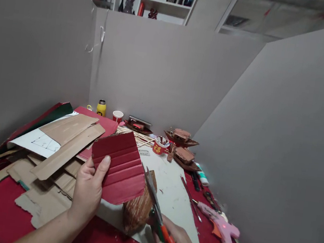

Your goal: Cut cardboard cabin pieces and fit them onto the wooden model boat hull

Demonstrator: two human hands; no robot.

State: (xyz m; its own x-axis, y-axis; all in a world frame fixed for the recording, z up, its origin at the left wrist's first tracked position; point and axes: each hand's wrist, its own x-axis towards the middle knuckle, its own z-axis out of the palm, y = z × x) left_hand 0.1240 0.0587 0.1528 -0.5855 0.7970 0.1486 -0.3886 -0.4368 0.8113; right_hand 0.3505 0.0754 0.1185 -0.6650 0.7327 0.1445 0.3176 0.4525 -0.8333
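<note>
My left hand [90,186] pinches a dark red piece of card [124,172] with parallel creases, thumb on its face. In my right hand [172,240] is a pair of scissors [155,204] with orange and green handles; its blades point up and stand a little apart, close to the card's right edge. Whether they touch the card I cannot tell. Beneath both lies a brown wooden-looking boat hull [138,210], partly hidden by the card and scissors, on a pale board [172,182].
Cardboard pieces [51,194] and a paper with a drawing [42,143] are piled at left. A pink glue gun [225,233] lies at right. Behind stand model boats [184,156], a red paper cup [160,146], thin sticks [138,137] and a yellow bottle [101,108]. Grey partitions [162,70] enclose the table.
</note>
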